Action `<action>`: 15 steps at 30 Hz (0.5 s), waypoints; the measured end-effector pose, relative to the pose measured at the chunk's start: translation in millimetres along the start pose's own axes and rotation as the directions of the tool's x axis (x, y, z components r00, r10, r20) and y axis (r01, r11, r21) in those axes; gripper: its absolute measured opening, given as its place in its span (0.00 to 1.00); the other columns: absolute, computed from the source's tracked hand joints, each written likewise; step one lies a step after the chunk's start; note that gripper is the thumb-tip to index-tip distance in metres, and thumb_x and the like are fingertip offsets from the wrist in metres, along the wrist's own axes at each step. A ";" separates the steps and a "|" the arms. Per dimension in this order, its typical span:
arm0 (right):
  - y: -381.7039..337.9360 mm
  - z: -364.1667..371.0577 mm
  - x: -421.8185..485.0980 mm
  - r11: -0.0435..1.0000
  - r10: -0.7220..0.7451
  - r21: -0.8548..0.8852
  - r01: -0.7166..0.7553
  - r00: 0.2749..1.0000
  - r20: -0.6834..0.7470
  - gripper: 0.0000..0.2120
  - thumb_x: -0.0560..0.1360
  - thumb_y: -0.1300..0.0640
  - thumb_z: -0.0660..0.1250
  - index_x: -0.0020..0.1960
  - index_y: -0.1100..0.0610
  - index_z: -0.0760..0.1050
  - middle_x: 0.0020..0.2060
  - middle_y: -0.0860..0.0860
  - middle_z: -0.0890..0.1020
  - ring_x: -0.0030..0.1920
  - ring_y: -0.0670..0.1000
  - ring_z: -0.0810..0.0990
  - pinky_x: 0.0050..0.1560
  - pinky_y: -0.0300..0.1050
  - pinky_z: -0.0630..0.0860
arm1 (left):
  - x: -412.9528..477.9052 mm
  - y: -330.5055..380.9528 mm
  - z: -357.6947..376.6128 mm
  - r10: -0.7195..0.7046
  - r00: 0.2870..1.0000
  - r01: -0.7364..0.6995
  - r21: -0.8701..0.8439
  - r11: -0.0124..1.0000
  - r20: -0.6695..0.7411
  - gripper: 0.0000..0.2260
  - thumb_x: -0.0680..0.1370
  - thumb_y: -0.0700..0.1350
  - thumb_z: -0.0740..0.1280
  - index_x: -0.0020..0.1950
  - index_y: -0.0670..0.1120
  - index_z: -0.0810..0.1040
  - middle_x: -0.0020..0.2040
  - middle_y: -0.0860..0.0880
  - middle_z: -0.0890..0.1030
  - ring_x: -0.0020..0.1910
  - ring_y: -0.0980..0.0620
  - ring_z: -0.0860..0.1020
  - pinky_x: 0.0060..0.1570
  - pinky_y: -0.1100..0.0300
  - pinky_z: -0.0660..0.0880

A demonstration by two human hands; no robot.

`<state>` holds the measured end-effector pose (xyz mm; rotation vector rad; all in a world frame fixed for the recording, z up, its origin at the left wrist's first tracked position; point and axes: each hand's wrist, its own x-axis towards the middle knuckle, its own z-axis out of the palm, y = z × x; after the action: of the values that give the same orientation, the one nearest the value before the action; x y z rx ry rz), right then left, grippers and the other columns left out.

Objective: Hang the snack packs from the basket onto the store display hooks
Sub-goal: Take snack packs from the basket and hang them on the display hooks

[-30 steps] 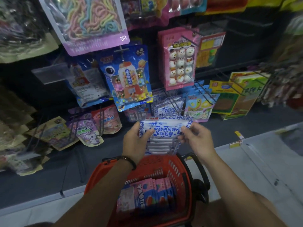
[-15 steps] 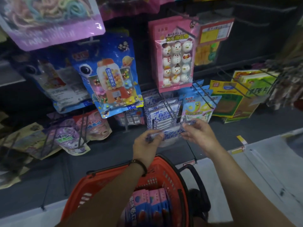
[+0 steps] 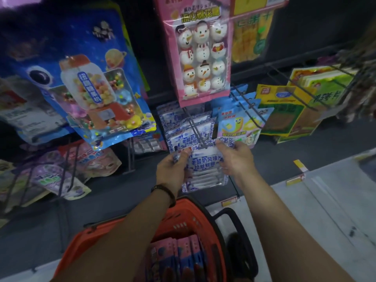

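Raised to the hook (image 3: 193, 127) at frame centre, the snack pack (image 3: 205, 167) is pinched at its top corners by fingers of left hand (image 3: 173, 169) and right hand (image 3: 236, 157); align its hole squarely before pushing.

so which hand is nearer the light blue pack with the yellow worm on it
Right. The right hand sits just below the light blue worm pack, pinching the blue-and-white snack pack; the left hand grips that pack's opposite edge, farther off.
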<state>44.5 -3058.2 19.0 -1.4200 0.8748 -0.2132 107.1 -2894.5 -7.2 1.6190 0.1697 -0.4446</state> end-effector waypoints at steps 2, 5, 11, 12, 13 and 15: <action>0.4 3.6 2.2 1.000 -0.001 0.006 0.001 1.000 -0.012 0.44 0.71 0.33 0.74 0.79 0.56 0.67 0.63 0.51 0.81 0.64 0.62 0.83 0.66 0.65 0.80 | 4.2 -2.6 0.4 -0.022 1.000 0.022 -0.001 1.000 0.005 0.18 0.80 0.56 0.76 0.63 0.46 0.85 0.40 0.36 0.84 0.36 0.42 0.82 0.27 0.61 0.79; 2.1 5.6 4.7 1.000 -0.003 -0.004 0.003 0.999 -0.032 0.27 0.77 0.41 0.75 0.69 0.52 0.73 0.48 0.42 0.78 0.58 0.61 0.85 0.63 0.64 0.82 | 11.5 -8.4 0.5 -0.073 0.997 0.073 -0.027 0.997 0.003 0.21 0.78 0.57 0.77 0.64 0.45 0.84 0.35 0.45 0.82 0.35 0.44 0.82 0.31 0.57 0.82; 5.4 12.3 7.0 0.999 -0.037 0.017 0.038 0.998 -0.060 0.53 0.61 0.27 0.72 0.79 0.53 0.68 0.68 0.55 0.81 0.64 0.62 0.84 0.65 0.65 0.81 | 23.3 -7.6 5.1 -0.084 0.996 0.084 -0.027 0.996 -0.024 0.14 0.79 0.56 0.77 0.51 0.46 0.82 0.36 0.42 0.76 0.31 0.45 0.80 0.34 0.55 0.83; 2.9 12.7 5.7 0.999 -0.049 0.002 0.049 0.997 -0.053 0.52 0.62 0.28 0.72 0.79 0.53 0.68 0.68 0.55 0.81 0.64 0.61 0.83 0.66 0.64 0.80 | 25.1 -6.1 6.0 -0.069 0.997 0.068 -0.022 0.997 -0.032 0.13 0.79 0.55 0.76 0.53 0.47 0.83 0.35 0.42 0.75 0.29 0.46 0.79 0.31 0.57 0.81; -0.3 12.9 3.6 0.998 -0.058 -0.029 0.057 0.997 -0.049 0.47 0.66 0.31 0.73 0.79 0.53 0.68 0.67 0.54 0.81 0.64 0.58 0.83 0.68 0.61 0.79 | 28.5 -5.2 7.0 -0.057 0.998 0.056 -0.024 0.998 -0.038 0.14 0.79 0.55 0.76 0.57 0.46 0.83 0.35 0.42 0.75 0.29 0.45 0.79 0.31 0.56 0.81; 3.8 9.8 7.6 0.992 -0.076 -0.101 0.074 0.997 -0.016 0.33 0.78 0.43 0.72 0.78 0.55 0.68 0.62 0.48 0.77 0.61 0.51 0.78 0.65 0.48 0.74 | 33.4 0.0 8.8 -0.065 0.997 0.064 -0.037 0.997 -0.033 0.15 0.80 0.55 0.75 0.59 0.46 0.82 0.35 0.41 0.74 0.29 0.44 0.79 0.40 0.48 0.83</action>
<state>54.5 -3054.7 11.5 -1.5486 0.8591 -0.2427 135.9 -2908.3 -20.3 1.5901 0.2551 -0.4613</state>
